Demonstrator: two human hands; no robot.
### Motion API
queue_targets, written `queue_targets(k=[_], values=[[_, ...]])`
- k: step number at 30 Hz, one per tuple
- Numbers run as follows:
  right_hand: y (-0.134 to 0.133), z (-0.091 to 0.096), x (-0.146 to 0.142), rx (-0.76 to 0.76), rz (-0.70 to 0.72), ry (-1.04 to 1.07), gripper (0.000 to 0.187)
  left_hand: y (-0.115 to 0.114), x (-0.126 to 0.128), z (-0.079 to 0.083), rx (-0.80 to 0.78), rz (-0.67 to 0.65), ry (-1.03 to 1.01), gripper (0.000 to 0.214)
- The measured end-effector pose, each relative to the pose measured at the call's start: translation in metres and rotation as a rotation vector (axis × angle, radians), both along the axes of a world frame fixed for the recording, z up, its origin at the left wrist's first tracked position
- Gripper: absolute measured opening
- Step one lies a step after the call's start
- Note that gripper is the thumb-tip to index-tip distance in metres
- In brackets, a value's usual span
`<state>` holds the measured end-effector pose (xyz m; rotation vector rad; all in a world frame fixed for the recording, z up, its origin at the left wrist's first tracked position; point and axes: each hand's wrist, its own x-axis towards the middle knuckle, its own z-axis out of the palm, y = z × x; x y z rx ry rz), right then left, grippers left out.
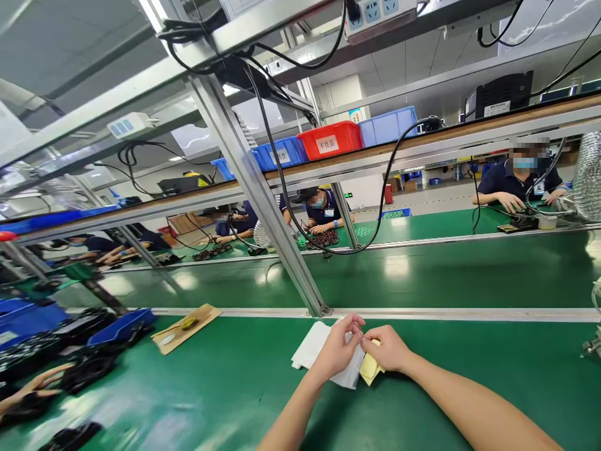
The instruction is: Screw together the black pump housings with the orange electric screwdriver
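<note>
My left hand point(339, 346) and my right hand point(387, 348) meet just above the green bench point(244, 382), fingertips pinched together. The right hand's fingers are closed on a small yellow sheet point(369, 369) that hangs below its palm. The left hand pinches at the same spot, over a white cloth or paper point(312, 348) that lies on the bench beneath both hands. What exactly sits between the fingertips is too small to make out.
A slanted metal post point(263, 200) stands just behind my hands. A brown card with small items point(186, 328) lies to the left, beside blue trays of black parts point(70, 338). Another person's hand point(28, 388) rests far left. Seated workers face me across the conveyor point(422, 275).
</note>
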<state>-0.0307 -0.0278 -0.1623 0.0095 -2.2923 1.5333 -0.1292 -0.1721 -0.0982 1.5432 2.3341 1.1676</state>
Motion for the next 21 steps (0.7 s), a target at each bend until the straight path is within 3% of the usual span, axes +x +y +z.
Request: queue_targets(k=[5,9,15,19,21], values=[[-0.006,0.005,0.009,0.085,-0.112,0.039,0.037,0.007,-0.006,-0.014,0.031,0.105,-0.013,0.02],[-0.006,0.005,0.011,0.101,-0.104,0.014,0.02,-0.002,-0.017,-0.005,-0.008,0.151,0.066,0.019],[-0.001,-0.002,0.01,0.06,-0.131,-0.023,0.022,-0.047,-0.062,0.024,-0.172,0.391,0.215,0.023],[-0.001,-0.004,0.01,-0.021,-0.126,-0.028,0.022,-0.078,-0.083,0.032,-0.299,0.571,0.245,0.024],[-0.002,-0.004,0.01,-0.079,-0.101,-0.028,0.025,-0.092,-0.087,0.033,-0.325,0.713,0.259,0.036]])
